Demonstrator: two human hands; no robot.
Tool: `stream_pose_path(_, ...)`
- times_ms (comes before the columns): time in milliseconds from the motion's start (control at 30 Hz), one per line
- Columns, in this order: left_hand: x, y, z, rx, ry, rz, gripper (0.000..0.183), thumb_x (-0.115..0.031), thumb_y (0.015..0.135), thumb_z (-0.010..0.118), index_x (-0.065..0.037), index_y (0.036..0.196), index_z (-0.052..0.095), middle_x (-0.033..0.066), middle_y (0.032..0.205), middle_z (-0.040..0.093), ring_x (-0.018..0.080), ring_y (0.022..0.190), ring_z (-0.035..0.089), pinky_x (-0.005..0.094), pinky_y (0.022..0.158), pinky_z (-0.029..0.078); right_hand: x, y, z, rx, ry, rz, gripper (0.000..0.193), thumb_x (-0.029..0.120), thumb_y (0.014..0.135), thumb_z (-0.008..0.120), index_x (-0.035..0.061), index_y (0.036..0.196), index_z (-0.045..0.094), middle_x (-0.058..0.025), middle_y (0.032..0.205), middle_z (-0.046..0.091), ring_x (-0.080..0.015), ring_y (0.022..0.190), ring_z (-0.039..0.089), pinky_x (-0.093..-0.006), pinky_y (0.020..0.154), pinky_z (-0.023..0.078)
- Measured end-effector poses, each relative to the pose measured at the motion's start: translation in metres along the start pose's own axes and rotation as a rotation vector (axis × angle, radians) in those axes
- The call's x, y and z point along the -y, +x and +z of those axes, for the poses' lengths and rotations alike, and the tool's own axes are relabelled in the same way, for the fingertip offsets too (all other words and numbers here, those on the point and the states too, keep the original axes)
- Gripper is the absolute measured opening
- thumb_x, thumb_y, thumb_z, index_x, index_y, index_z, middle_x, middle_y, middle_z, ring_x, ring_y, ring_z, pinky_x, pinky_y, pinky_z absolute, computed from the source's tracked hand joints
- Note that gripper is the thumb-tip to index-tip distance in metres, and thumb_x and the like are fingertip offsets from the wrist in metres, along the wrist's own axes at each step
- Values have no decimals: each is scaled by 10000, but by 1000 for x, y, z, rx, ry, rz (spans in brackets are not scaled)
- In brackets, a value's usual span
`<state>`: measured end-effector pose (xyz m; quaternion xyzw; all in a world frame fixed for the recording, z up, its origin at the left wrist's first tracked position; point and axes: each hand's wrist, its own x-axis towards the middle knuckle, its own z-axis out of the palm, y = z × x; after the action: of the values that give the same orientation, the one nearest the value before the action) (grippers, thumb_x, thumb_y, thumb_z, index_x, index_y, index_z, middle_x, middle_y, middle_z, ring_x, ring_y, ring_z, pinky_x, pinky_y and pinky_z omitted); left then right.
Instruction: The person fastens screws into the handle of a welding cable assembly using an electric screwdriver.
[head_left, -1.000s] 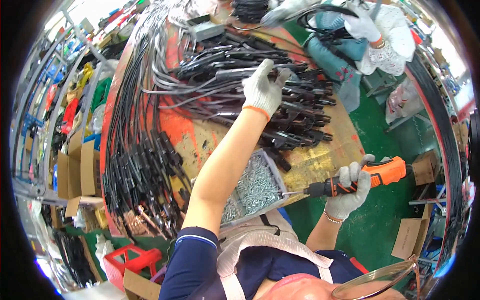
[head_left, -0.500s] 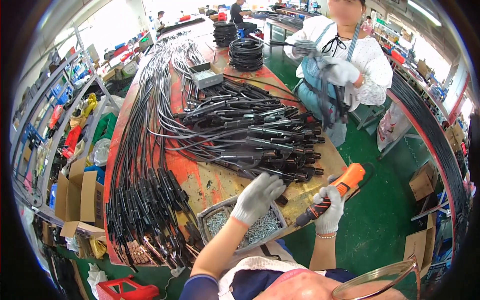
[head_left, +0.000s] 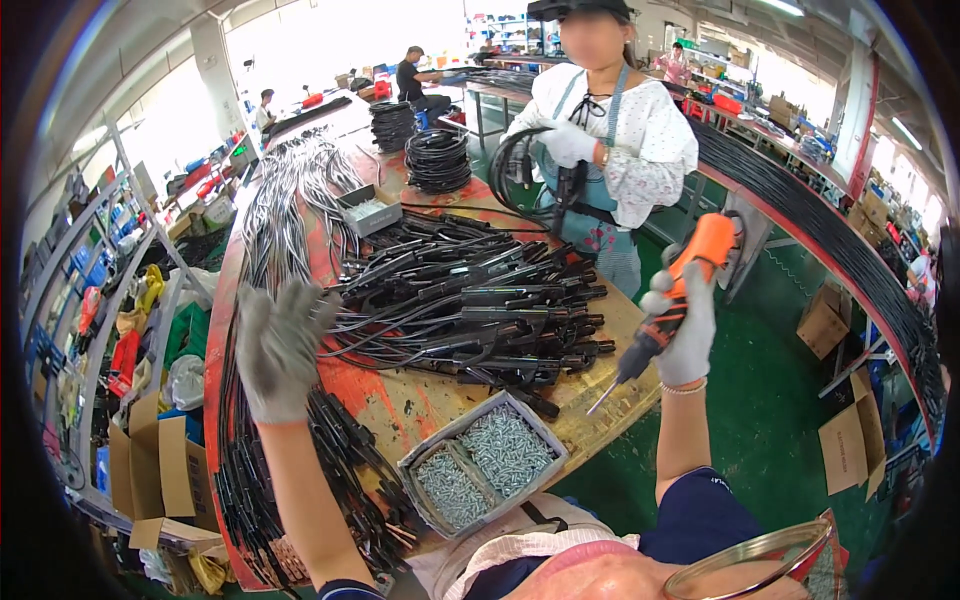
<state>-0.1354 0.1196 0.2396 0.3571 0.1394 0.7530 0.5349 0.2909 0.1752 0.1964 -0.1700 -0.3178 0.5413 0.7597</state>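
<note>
My left hand (head_left: 278, 355), in a grey-white glove, is raised over the cables at the table's left with fingers apart and nothing visible in it. In my gloved right hand (head_left: 690, 345) is an orange-and-black electric screwdriver (head_left: 708, 248), its thin bit pointing down and left past the table's right edge. Below, at the near edge, a two-part box (head_left: 448, 428) holds many small silver screws (head_left: 507, 447). Beyond it lies a large pile of black cable handles (head_left: 500, 305), with cables running to the far left. More black handles (head_left: 350, 435) lie in a bundle below my left hand.
Across the table a co-worker in gloves holds a loop of black cable (head_left: 508, 185). A small grey box (head_left: 370, 212) and coiled cables (head_left: 437, 162) stand farther back. Open cardboard boxes (head_left: 160, 465) and a metal rack (head_left: 150, 235) are at left; a cable-covered bench (head_left: 800, 205) curves along the right.
My left hand has moved from above the screw box leftward over the cables. My right hand has lifted the screwdriver. The view has shifted, and the co-worker's cable is now in a loop.
</note>
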Motion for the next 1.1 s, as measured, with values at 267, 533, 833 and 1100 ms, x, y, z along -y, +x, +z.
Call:
stream_pose_path(267,53,-122,-68,-414,149,-8,673,-8,906,576,-145,1468,231,147,1306,475,281,1109,566,472,964,480,-91,-76,13,490,-606,803,912,29,805,656,187,1520,113,-92,860,582,-187,584,607,-328,537,516)
stream_pose_path(533,-4,-214,-76,-802,872,157,581,-36,894,635,-42,1408,365,112,1267,539,180,1155,526,339,1019,425,-172,-87,12,948,-1016,650,943,113,770,714,130,1523,147,-161,1329,441,-238,1041,555,-348,884,494)
stream_pose_path(833,46,-242,-66,-417,2156,-133,348,-269,802,717,-89,1094,665,157,1304,544,369,1266,452,467,1067,347,-199,-89,-6,1098,-1476,293,804,297,797,734,145,1463,310,-187,1089,610,-263,768,663,-365,700,529)
stream_pose_path(1100,98,-219,-81,-222,2306,-151,336,-309,818,666,-66,1050,648,164,1265,568,370,1234,483,510,1091,318,-181,-88,-4,1098,-1465,-211,521,339,889,657,92,1317,495,-137,973,622,-316,772,642,-371,649,512)
